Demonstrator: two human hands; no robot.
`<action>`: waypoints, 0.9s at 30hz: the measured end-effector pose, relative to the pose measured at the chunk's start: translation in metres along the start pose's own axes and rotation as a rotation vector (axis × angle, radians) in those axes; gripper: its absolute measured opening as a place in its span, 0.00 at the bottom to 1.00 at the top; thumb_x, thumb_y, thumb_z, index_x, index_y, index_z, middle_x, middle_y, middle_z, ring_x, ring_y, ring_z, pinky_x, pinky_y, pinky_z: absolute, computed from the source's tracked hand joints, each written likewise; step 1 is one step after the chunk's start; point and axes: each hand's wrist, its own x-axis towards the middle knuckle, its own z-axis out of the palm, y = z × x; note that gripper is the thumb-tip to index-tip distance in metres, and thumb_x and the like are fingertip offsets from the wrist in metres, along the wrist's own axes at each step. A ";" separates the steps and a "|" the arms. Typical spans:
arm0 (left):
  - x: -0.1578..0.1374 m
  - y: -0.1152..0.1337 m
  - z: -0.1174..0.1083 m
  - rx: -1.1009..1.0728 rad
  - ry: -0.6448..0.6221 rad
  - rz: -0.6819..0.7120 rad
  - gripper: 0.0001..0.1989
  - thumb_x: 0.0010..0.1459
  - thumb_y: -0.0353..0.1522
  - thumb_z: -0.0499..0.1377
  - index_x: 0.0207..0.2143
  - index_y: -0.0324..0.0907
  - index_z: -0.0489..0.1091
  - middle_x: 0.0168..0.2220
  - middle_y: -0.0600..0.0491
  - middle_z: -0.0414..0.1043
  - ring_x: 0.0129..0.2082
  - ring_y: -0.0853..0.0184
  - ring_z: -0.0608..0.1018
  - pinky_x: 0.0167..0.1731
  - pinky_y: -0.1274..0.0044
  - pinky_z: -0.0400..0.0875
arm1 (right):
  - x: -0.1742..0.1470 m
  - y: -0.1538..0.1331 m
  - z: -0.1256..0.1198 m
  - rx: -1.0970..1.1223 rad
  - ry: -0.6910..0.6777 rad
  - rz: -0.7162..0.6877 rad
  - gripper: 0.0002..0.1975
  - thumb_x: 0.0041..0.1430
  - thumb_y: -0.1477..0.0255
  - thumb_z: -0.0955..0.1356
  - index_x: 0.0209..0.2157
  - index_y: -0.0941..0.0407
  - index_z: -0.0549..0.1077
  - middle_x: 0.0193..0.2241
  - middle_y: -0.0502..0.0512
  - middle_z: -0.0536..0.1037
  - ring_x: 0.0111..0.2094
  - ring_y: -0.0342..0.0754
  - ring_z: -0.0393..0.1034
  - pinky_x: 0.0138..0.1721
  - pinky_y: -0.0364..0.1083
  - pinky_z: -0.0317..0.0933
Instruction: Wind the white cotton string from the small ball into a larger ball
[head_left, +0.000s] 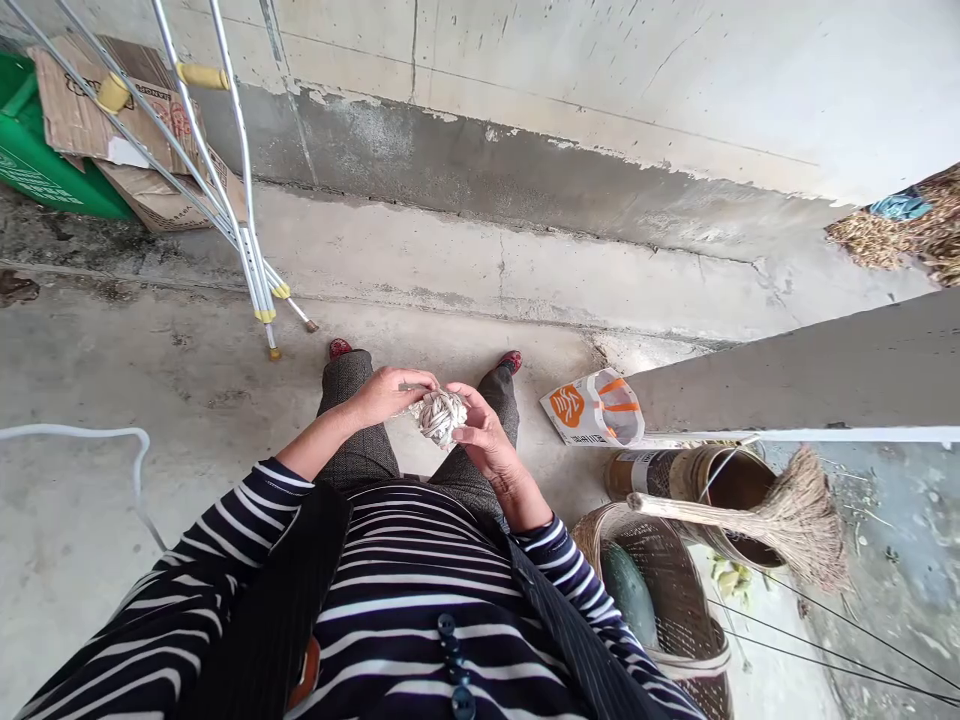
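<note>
A small wound bundle of off-white cord (pixel 441 418) is held in front of my lap, between my two hands. My right hand (pixel 487 435) curls around its right side, thumb and fingers closed on it. From the left, my left hand (pixel 390 393) reaches across with bent fingers, pinching at the upper left edge of the bundle, where loose strands stick out. The exact kind of cord is too small to make out. Below the bundle are my dark trousers (pixel 360 430) and, farther out, red shoes (pixel 340 348).
Metal crutches (pixel 247 265) lean at the left by a flattened cardboard box (pixel 161 195) and a green bin (pixel 56 160). On the right stand a paper bag (pixel 574 410), a bucket (pixel 690 472), a straw broom (pixel 802 525) and a basket (pixel 675 590) holding a dark green melon (pixel 628 592).
</note>
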 end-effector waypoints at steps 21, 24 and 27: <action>0.008 0.005 -0.007 0.120 -0.101 -0.168 0.18 0.58 0.39 0.58 0.21 0.38 0.76 0.21 0.53 0.76 0.25 0.67 0.76 0.30 0.78 0.66 | 0.009 -0.001 -0.032 0.012 -0.139 0.312 0.26 0.43 0.73 0.70 0.47 0.58 0.80 0.28 0.49 0.80 0.20 0.39 0.63 0.18 0.39 0.58; 0.005 -0.011 0.005 0.100 0.061 -0.087 0.15 0.59 0.39 0.58 0.32 0.39 0.79 0.34 0.51 0.81 0.35 0.64 0.79 0.37 0.78 0.70 | 0.008 0.002 -0.037 0.074 -0.089 0.289 0.25 0.44 0.71 0.70 0.48 0.59 0.79 0.27 0.49 0.79 0.19 0.39 0.61 0.17 0.39 0.58; -0.003 -0.025 0.020 -0.022 0.203 -0.100 0.16 0.59 0.40 0.59 0.43 0.39 0.78 0.43 0.49 0.81 0.36 0.65 0.80 0.37 0.77 0.74 | 0.005 0.001 -0.039 0.097 -0.010 0.260 0.26 0.44 0.70 0.70 0.48 0.58 0.78 0.29 0.50 0.79 0.21 0.40 0.62 0.18 0.39 0.60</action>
